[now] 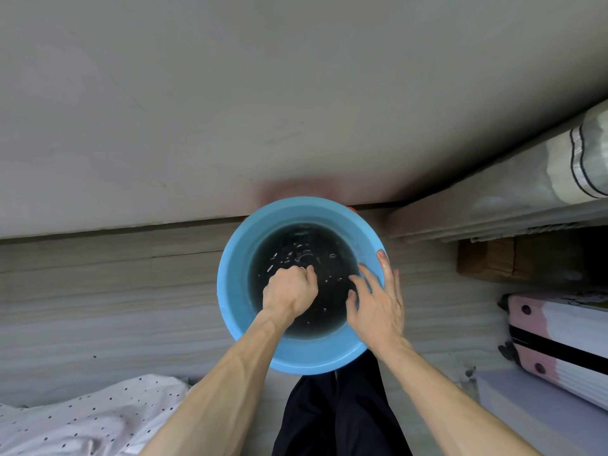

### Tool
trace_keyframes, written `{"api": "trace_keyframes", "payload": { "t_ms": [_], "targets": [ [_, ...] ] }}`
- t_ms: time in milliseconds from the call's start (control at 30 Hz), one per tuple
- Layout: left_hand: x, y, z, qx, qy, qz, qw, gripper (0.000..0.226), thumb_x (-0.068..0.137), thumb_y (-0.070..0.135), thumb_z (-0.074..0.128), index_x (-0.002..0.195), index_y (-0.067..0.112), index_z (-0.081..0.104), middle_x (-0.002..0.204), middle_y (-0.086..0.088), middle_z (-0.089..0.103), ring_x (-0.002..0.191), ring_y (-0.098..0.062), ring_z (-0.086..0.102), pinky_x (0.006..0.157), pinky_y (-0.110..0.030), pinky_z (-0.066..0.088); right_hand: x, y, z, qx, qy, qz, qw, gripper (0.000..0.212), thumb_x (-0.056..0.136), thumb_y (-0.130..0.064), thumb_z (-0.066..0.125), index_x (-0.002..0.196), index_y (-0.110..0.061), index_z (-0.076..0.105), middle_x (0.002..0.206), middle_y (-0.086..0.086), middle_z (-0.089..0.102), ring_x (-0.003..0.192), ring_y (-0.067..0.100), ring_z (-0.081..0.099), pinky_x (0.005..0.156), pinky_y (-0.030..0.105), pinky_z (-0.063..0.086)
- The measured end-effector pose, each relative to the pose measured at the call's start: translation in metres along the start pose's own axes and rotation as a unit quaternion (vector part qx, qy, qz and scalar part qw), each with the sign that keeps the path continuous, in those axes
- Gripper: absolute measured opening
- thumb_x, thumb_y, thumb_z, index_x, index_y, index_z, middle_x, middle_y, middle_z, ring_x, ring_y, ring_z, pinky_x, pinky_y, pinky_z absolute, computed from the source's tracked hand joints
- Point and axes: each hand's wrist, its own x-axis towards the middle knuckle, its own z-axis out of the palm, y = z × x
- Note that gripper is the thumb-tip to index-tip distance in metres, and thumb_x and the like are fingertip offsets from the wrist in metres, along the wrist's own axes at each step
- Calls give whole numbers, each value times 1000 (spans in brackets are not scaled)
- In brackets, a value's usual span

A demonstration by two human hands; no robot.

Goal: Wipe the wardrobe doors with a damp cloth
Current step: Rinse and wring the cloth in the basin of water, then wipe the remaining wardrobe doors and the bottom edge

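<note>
Two hands over one basin (237, 284), both wet. Left hand (291, 292) balled into a tight fist above dark water (306, 258); cannot tell for sure what sits inside, but probably the cloth, bunched and hidden within the palm. Right hand (378, 301) spread wide, empty, fingers splayed, fingertips by the right rim. Beyond, blue basin on the floor (98, 291), just in front of the pale wardrobe door (230, 110), touching or nearly so. Further out: dotted bedding (82, 419) lower left, suitcase (559, 340) at right. Cloth, if in that fist: soft, limp, heavy with water, dripping, slippery when soaked. Best wrung with both hands twisting opposite ways over the basin, then folded flat into a pad under the palm. Basin likely weighty and sloshy; best gripped at opposite rims, lifted level.
</note>
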Motion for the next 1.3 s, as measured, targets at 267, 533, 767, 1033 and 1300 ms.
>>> {"api": "trace_keyframes", "payload": {
  "t_ms": [267, 533, 767, 1033, 1300],
  "targets": [
    [-31, 5, -26, -423, -156, -138, 882, 32, 89, 20, 55, 110, 19, 30, 79, -10, 53, 59, -29, 59, 57, -34, 41, -2, -18, -44, 91, -130, 61, 985, 33, 91, -35, 63, 121, -23, 68, 135, -5, 62, 149, 20, 27, 121, 44, 20],
    [-109, 79, -52, -382, -209, 21, 900, 8, 91, 9, 64, 86, 9, 58, 69, -14, 59, 64, -26, 49, 53, -31, 41, -41, -32, -150, 592, -126, 358, 712, 14, 98, -24, 63, 110, -24, 69, 98, 1, 74, 78, 12, 70, 62, 21, 49],
    [-192, 168, -7, -221, -284, 162, 919, 47, 76, 18, 85, 115, 14, 59, 91, 2, 70, 67, -7, 67, 59, -22, 51, -162, 22, -244, 593, 26, 440, 674, 11, 100, -14, 57, 97, -10, 67, 74, 2, 59, 55, 3, 53, 53, 19, 44],
    [-377, 269, 116, -2, -332, 416, 847, 52, 66, 42, 92, 81, 19, 47, 70, 2, 55, 63, -16, 51, 64, -33, 43, -418, 101, -344, 455, 333, 490, 665, 21, 103, -30, 51, 83, -34, 55, 80, -13, 63, 85, 22, 64, 83, 50, 56],
    [-652, 280, 280, 172, -461, 530, 691, 22, 89, 38, 75, 75, 22, 69, 64, 10, 62, 61, -8, 54, 60, -21, 43, -722, 80, -387, 415, 558, 547, 466, 18, 104, -31, 50, 93, -17, 55, 82, 5, 58, 57, 12, 50, 47, 29, 42]
  ]
}}
